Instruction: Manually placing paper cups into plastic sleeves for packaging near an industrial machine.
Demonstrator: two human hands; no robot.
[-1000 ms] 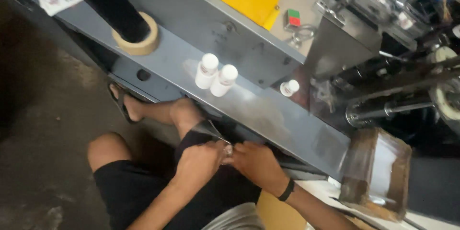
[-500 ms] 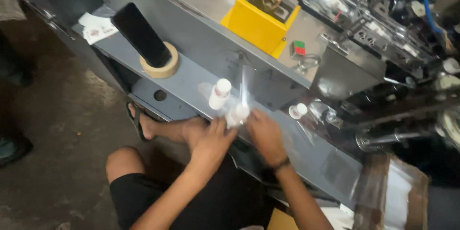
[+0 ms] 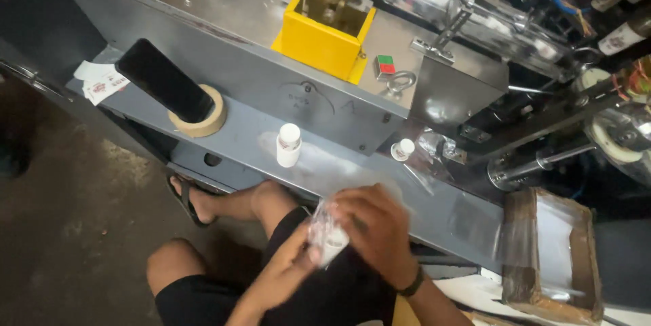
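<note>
Low in the middle of the head view, both hands close around one small white bottle [image 3: 330, 239] wrapped in clear plastic film. My left hand [image 3: 293, 258] grips it from below and the left. My right hand [image 3: 375, 225] covers it from above and the right, blurred by motion. A second white bottle [image 3: 289, 145] stands upright on the grey metal shelf [image 3: 244, 136], apart from the hands. A small white cap or bottle [image 3: 404, 149] sits further right on the shelf.
A roll of tan tape [image 3: 201, 114] with a dark phone [image 3: 161, 79] leaning in it stands at the shelf's left. A yellow box [image 3: 321, 35] sits on the machine above. A shallow cardboard tray [image 3: 550, 253] is at the right. My bare knees and a sandalled foot [image 3: 191, 198] are below.
One of the two standing bottles has left the shelf and is now in both hands, lowered toward my lap. The camera view shifted, bringing the machine closer.
</note>
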